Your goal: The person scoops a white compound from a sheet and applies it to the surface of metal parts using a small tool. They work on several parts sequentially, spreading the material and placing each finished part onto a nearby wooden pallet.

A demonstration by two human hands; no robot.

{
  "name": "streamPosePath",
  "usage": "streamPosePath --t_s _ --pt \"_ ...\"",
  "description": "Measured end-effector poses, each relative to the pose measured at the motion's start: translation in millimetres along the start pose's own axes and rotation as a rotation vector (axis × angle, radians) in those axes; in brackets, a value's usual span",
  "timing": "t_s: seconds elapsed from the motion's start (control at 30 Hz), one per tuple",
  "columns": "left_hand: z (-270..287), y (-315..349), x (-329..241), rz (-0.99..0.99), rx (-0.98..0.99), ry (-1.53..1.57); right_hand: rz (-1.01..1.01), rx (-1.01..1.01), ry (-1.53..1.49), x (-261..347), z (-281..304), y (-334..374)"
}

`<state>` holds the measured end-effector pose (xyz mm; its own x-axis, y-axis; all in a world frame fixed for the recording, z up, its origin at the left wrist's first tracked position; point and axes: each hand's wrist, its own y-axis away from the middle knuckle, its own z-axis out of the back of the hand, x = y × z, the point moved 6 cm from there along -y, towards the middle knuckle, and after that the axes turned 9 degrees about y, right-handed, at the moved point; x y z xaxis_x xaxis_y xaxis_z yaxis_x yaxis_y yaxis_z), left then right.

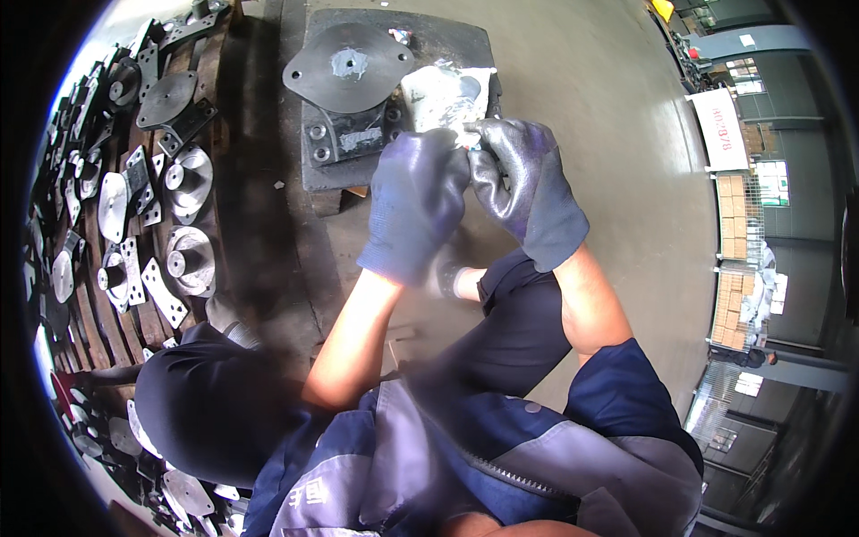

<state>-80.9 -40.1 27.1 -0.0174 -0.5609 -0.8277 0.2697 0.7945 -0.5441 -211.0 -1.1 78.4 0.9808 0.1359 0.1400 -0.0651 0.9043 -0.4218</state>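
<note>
My left hand [416,201], in a dark grey-blue coated glove, is closed at the near edge of a white crumpled sheet [443,94]. My right hand [530,183], gloved alike, is closed in a pinch right beside it. A small whitish thing shows between the fingertips, too hidden to name. The sheet has grey smears and may be plastic or cloth. Just left of it lies a dark metal flange plate [367,76], oval, with bolt holes and a pale grey patch at its centre. Below that plate sits a dark metal bracket [344,136] with holes.
These parts rest on a dark worktop [447,31]. A wooden pallet [204,107] on the left carries several metal flanges [190,259] and hole-drilled plates. Grey floor [617,152] stretches to the right, toward wire-mesh racks of cardboard boxes [734,300] and a white sign [718,130].
</note>
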Motion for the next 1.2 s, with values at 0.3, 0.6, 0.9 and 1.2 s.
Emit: streamPosePath --t_s 0.3,0.6,0.9,1.2 --pt "-36 -22 40 0.054 0.246 -0.013 -0.098 0.213 0.039 -49 -32 2" --pt "-56 -23 66 0.151 0.356 -0.084 0.043 0.148 -0.03 -66 -54 2" --pt "-76 -36 87 0.229 0.379 -0.107 0.073 0.177 0.045 -83 -68 -15" --pt "-100 -30 98 0.544 0.153 -0.029 -0.103 0.287 -0.095 -123 -87 -11"
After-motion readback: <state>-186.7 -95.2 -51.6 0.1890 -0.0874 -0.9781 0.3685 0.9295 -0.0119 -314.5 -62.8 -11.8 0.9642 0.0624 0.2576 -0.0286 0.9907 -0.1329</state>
